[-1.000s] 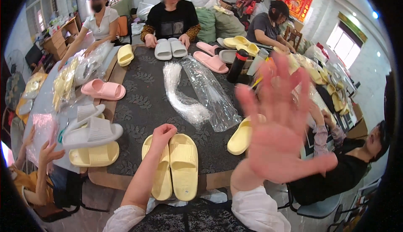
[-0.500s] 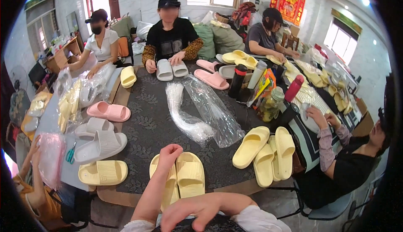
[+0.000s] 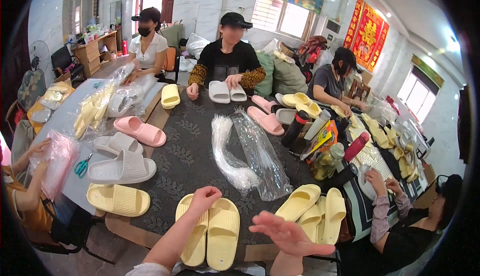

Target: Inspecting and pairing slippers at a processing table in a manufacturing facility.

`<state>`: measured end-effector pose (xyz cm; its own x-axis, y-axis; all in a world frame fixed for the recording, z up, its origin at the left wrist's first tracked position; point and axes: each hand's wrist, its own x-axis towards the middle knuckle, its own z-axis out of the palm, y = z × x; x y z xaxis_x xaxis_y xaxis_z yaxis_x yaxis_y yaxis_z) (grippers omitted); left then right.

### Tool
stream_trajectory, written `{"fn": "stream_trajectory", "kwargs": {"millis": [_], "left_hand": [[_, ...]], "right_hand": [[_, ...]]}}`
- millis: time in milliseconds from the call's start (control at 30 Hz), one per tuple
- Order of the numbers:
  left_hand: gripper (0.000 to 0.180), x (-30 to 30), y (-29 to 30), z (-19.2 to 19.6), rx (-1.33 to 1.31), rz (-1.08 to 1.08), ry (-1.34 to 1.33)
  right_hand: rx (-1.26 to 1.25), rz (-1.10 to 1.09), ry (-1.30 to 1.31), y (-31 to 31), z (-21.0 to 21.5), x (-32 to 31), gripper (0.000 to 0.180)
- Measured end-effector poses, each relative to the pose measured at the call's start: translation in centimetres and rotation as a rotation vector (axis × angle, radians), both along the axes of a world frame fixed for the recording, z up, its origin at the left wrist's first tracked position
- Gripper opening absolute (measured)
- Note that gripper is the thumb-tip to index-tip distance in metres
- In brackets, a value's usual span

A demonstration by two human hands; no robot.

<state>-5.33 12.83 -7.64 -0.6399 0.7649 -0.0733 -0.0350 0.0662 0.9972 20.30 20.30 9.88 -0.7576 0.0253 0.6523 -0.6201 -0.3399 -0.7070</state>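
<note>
A pair of pale yellow slippers (image 3: 223, 238) lies at the near edge of the table, side by side. My left hand (image 3: 204, 200) hovers over the left slipper's strap, fingers pinched; anything held between them is too small to make out. To the right of the pair my right hand (image 3: 289, 235) is raised with fingers spread and nothing in it. It partly covers several more yellow slippers (image 3: 298, 203). Beyond my hands lie a bundle of thin clear plastic strands (image 3: 224, 146) and a clear plastic bag (image 3: 267, 168) beside it.
Grey slippers (image 3: 122, 168), a yellow slipper (image 3: 119, 199) and pink slippers (image 3: 140, 130) line the left side, near teal scissors (image 3: 83, 166). Bottles stand right, including a red one (image 3: 356, 147) and a glass jar (image 3: 327, 161). Several co-workers sit around; one touches grey slippers (image 3: 226, 92) opposite.
My right hand has swung from low in front of me out to the right and opened. The left hand stays pinched above the slipper. The whole view has tilted and shifted.
</note>
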Motion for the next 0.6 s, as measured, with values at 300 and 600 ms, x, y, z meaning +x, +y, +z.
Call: {"fn": "stream_trajectory", "kwargs": {"millis": [300, 600], "left_hand": [[0.012, 0.4, 1.0, 0.5, 0.020, -0.039, -0.023], [0.012, -0.2, 0.2, -0.1, 0.094, -0.011, -0.036]], "right_hand": [[0.309, 0.489, -0.129, -3.0, 4.6, -4.3, 0.071], [0.657, -0.223, -0.818, -1.4, -5.4, -4.9, 0.043]]}}
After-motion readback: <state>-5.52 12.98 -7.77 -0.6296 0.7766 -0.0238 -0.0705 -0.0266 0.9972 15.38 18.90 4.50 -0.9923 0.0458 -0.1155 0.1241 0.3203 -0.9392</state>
